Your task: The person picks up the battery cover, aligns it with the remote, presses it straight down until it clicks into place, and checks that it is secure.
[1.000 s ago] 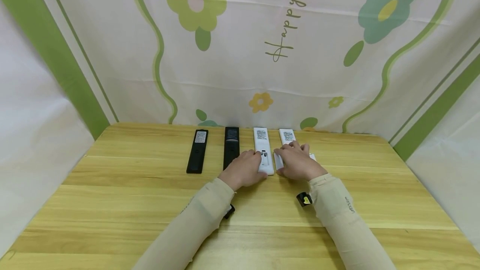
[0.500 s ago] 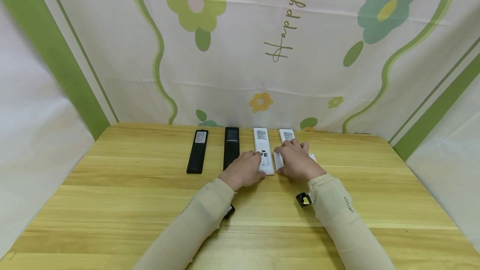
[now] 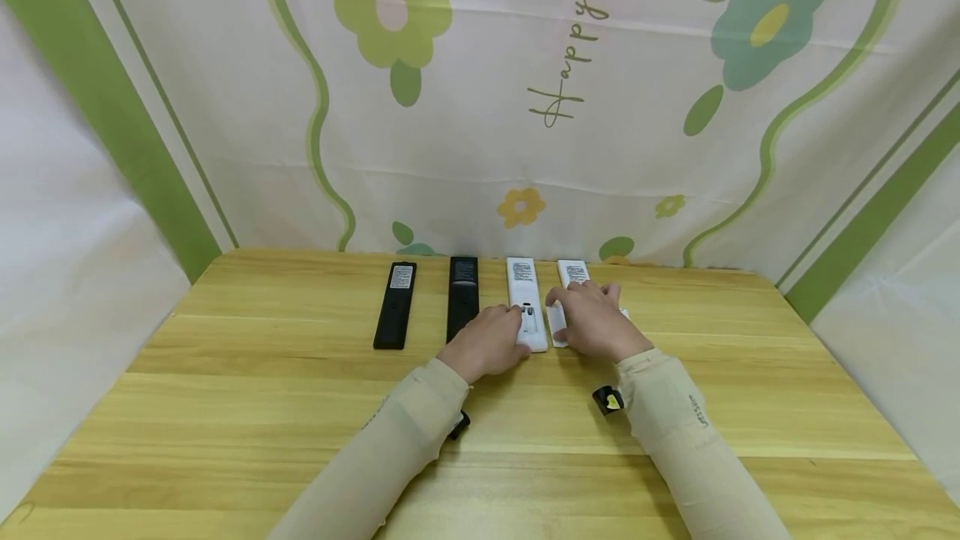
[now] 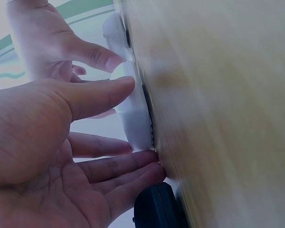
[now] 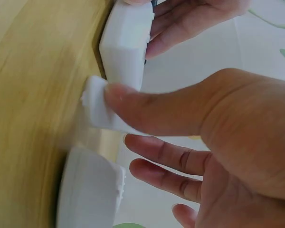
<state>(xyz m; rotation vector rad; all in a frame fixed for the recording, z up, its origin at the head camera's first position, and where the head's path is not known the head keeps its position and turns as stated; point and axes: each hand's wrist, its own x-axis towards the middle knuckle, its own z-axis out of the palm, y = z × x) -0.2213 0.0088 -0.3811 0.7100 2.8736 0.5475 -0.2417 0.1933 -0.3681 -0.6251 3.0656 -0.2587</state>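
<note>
In the head view my left hand (image 3: pixel 487 344) grips a white remote control (image 3: pixel 522 283) that lies back up on the table. Its battery compartment (image 3: pixel 530 320) is uncovered. The left wrist view has the thumb on one side of the remote's near end (image 4: pixel 135 118) and fingers on the other. Just to the right, my right hand (image 3: pixel 596 323) pinches a white battery cover (image 3: pixel 557 325). In the right wrist view the thumb lies on this cover (image 5: pixel 97 102), beside the remote. Under the right hand a second white remote (image 3: pixel 573 272) is mostly hidden.
Two black remotes, one far left (image 3: pixel 394 307) and one nearer (image 3: pixel 463 294), lie back up in the same row. A small black piece with a yellow patch (image 3: pixel 607 399) sits by the right wrist. Another black piece (image 3: pixel 460 425) shows beside the left forearm. A printed curtain (image 3: pixel 450 148) stands behind the table.
The right hand's fingers and the white cover have shifted very slightly. My left hand and its remote stay in place. The head view has tilted up a little.
</note>
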